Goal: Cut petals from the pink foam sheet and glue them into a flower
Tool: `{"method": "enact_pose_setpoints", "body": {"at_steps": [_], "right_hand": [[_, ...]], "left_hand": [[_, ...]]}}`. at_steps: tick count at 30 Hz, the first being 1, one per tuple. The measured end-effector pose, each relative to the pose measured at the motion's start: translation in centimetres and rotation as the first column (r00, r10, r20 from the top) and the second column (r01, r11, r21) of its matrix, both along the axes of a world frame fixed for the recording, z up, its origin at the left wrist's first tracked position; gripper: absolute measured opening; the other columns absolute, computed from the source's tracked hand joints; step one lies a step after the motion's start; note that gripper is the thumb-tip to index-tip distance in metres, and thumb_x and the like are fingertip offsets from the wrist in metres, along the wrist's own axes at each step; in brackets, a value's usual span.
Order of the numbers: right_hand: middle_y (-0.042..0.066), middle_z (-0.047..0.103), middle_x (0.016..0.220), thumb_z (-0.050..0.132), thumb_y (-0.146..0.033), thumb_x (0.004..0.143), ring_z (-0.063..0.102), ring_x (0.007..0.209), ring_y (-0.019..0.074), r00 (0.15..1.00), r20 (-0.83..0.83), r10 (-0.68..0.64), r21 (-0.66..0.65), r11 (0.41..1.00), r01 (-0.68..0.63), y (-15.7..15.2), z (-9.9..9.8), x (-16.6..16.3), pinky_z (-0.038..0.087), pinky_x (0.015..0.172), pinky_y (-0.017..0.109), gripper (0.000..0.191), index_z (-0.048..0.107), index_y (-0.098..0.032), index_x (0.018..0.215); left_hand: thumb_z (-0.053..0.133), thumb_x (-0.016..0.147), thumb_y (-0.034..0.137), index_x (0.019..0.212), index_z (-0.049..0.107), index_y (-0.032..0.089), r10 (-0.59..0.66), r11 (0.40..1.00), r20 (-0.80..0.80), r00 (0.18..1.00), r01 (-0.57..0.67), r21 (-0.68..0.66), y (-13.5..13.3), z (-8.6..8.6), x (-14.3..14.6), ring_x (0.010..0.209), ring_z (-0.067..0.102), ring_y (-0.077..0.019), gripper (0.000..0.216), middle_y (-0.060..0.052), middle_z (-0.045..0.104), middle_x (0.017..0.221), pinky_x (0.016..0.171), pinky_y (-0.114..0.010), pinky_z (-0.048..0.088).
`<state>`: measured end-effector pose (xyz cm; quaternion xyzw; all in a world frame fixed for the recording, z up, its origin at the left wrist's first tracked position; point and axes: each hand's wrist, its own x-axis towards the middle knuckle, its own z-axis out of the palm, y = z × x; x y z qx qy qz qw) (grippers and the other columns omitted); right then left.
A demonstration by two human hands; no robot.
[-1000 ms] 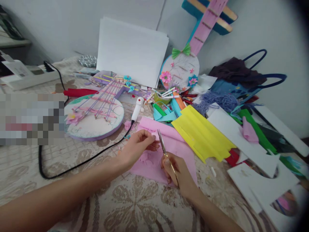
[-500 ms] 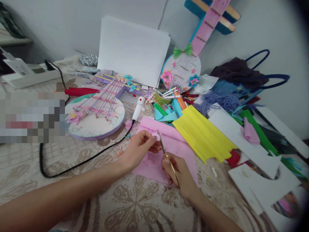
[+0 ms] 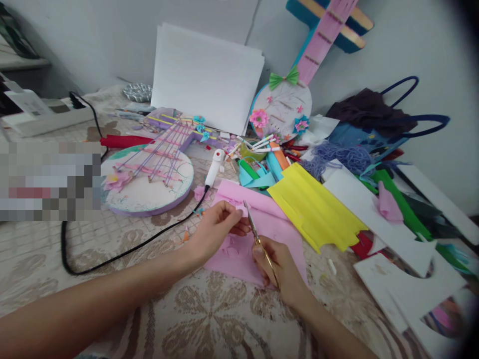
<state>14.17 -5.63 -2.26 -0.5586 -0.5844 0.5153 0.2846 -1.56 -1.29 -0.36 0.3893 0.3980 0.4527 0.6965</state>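
2 bare hands work above a patterned, cloth-covered tabletop (image 3: 209,319); the left hand (image 3: 226,219) pinches a small, pale pink paper piece (image 3: 244,210) between thumb and fingers, apparently by its margin so the rest sits free; the right hand (image 3: 276,262) is closed round the gold handles of slim, silver-bladed metal scissors (image 3: 254,231), tips aimed at the tabletop's far edge beside the piece, an angle that seems suited to fine snipping; whether blade and paper touch cannot be told; beneath lies a wide pink crepe-paper sheet (image 3: 292,254), its far end rolled, perhaps to save space, with loose pink scraps (image 3: 232,247) gathered on it; at its far left corner rests a white plastic handheld tool with a red button (image 3: 213,170), probably a glue gun, likely placed for easy reach; its black cord (image 3: 149,245) loops toward the tabletop's left edge, around the working spot; a creased yellow paper sheet (image 3: 318,207) lies to the right, probably as spare stock.
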Motion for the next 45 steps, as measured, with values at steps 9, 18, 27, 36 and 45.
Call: {"method": "enact_pose_setpoints", "body": {"at_steps": [9,18,27,36,45], "right_hand": [[-0.008,0.034,0.042,0.051,-0.051,0.077,0.031,0.031,0.0053,1.000,0.019,-0.011,-0.007,1.000,0.011,0.08,0.18,0.12,0.024,0.029,0.016,0.038,0.041,-0.019,0.061],[-0.007,0.036,0.042,0.050,-0.047,0.080,0.033,0.033,0.0059,0.998,0.056,0.020,0.057,0.998,-0.023,0.20,0.12,0.36,0.027,0.031,0.016,0.035,0.043,-0.019,0.061],[-0.008,0.036,0.043,0.051,-0.043,0.080,0.033,0.031,0.0052,0.998,0.061,0.017,0.033,0.999,-0.019,0.18,0.23,0.35,0.026,0.030,0.015,0.031,0.043,-0.019,0.061],[-0.008,0.035,0.041,0.051,-0.044,0.079,0.032,0.030,0.0050,0.998,0.055,0.003,-0.003,1.000,-0.002,0.18,0.39,0.23,0.026,0.029,0.015,0.032,0.044,-0.019,0.061],[-0.007,0.036,0.039,0.051,-0.047,0.079,0.033,0.031,0.0058,0.998,0.068,0.004,0.046,0.999,-0.008,0.19,-0.02,0.37,0.025,0.029,0.016,0.035,0.044,-0.019,0.061]], "left_hand": [[0.052,0.082,0.021,0.073,0.044,0.015,0.011,1.000,0.015,1.000,-0.011,0.002,0.28,-0.19,-0.01,0.062,0.061,-0.0122,0.014,-0.004,0.065,0.069,0.065,-0.028,0.049],[0.053,0.082,0.022,0.074,0.045,0.015,0.019,1.000,0.015,1.000,-0.019,-0.021,0.38,0.10,-0.06,0.062,0.062,-0.0127,0.013,-0.003,0.065,0.068,0.067,-0.029,0.049],[0.052,0.082,0.023,0.075,0.045,0.015,0.014,1.000,0.008,1.000,-0.013,-0.013,0.58,-0.05,-0.20,0.064,0.062,-0.0132,0.013,-0.003,0.064,0.068,0.069,-0.029,0.050],[0.053,0.082,0.023,0.074,0.046,0.015,0.012,1.000,0.025,1.000,-0.012,-0.010,0.79,0.02,-0.37,0.063,0.062,-0.0123,0.013,-0.002,0.063,0.068,0.069,-0.028,0.050],[0.057,0.078,0.023,0.073,0.049,0.014,0.014,1.000,0.040,0.999,-0.014,0.000,0.98,0.11,-0.51,0.064,0.062,-0.0131,0.013,-0.003,0.063,0.069,0.070,-0.030,0.049]]}}
